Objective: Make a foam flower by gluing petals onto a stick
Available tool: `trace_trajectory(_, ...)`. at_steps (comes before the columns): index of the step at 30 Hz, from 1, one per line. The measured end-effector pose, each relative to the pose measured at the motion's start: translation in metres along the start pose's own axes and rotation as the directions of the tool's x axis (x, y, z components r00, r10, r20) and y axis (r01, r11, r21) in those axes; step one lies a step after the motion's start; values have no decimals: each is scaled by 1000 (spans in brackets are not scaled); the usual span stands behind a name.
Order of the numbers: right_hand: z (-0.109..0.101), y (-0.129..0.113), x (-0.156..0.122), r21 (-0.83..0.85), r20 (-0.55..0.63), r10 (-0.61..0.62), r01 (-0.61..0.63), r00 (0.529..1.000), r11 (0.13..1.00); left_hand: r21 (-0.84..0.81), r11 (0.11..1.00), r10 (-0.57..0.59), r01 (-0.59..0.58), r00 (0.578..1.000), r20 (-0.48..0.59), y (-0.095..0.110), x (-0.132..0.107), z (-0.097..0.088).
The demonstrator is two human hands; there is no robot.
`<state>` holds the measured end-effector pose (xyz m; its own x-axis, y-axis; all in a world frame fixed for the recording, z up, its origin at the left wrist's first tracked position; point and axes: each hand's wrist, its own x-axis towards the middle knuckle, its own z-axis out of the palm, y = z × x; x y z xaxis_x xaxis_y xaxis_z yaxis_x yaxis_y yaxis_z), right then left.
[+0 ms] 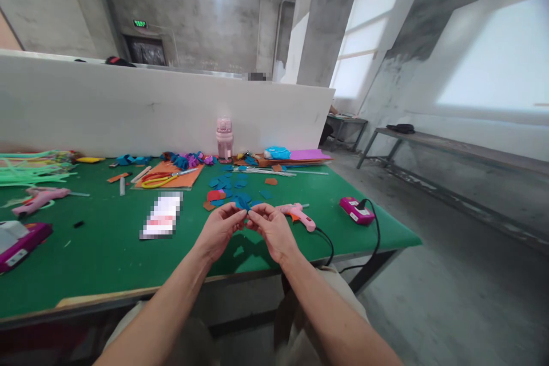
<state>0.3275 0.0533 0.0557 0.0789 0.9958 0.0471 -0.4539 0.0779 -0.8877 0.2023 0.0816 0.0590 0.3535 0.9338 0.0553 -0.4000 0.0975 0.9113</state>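
Both hands meet above the front part of the green table. My left hand (220, 227) pinches a small blue piece (242, 203), felt or paper by its look, between thumb and fingers. Closed on the same piece from the other side is my right hand (271, 230), its thumb close to the left one. The fingers hide much of the piece. Just behind lie several loose blue cutouts (225, 181), with a red cutout (213, 195) among them. A pink glue gun (300, 215) rests right of my right hand, its black cord trailing over the table's front edge.
On the green table (111, 263) lie scissors (160, 181) on an orange sheet, a phone (163, 214) and another pink glue gun (43, 199). A pink bottle (224, 140) stands by the white partition (171, 108). A magenta power strip (357, 210) sits near the right edge.
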Motion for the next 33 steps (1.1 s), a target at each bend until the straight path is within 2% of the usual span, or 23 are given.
trace_trajectory(5,2,2,0,20,0,28,-28,1000,999,8,999,36,-36,997,-66,-1,2,-2)
trace_trajectory(10,2,3,0,30,-1,4,-4,1000,1000,-46,999,10,-11,1000,-24,2,2,-3)
trace_trajectory(14,1,3,1,-118,2,-75,75,997,990,-26,999,29,-29,1000,-5,5,0,-4)
trace_trajectory(18,-2,2,1,-315,43,-218,221,975,923,-26,999,37,-37,999,-19,7,1,-6)
trace_trajectory(21,-3,1,1,-368,50,-270,269,962,890,-56,996,64,-67,997,-45,8,3,-9)
trace_trajectory(24,-2,0,1,-262,0,-196,189,981,946,-58,994,92,-96,993,-79,5,5,-9)
trace_trajectory(28,1,2,0,-39,-21,-55,55,998,998,-29,999,-34,34,999,0,0,4,-6)
trace_trajectory(33,1,3,-2,-13,43,-20,21,999,1000,-23,1000,-9,9,1000,3,-2,2,-3)
